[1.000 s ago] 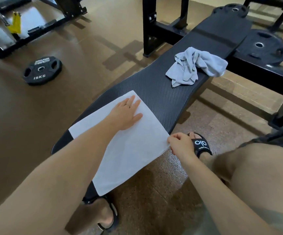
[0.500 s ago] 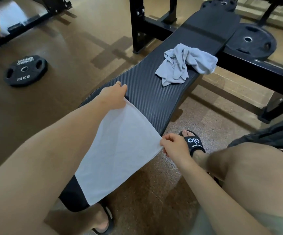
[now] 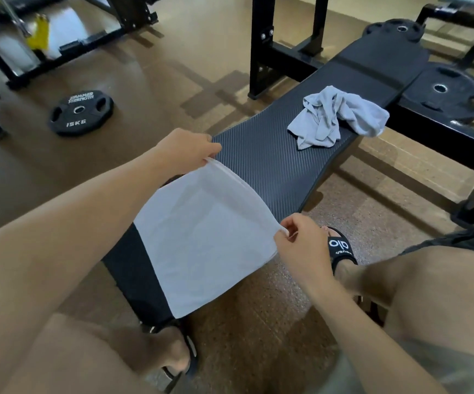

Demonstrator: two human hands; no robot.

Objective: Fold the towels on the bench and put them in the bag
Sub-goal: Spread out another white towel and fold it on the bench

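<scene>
Your left hand [image 3: 186,150] & right hand [image 3: 301,240] each pinch a far corner of the white towel [image 3: 201,243], lifted off the bench [image 3: 264,163] near end; grey towel [image 3: 335,118] crumpled mid-bench.

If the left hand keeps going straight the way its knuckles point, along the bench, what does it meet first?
Probably the crumpled grey towel. The left hand, pinching a far corner of the white towel, points up the bench; only bare pad lies between, though depth is hard to judge.
</scene>
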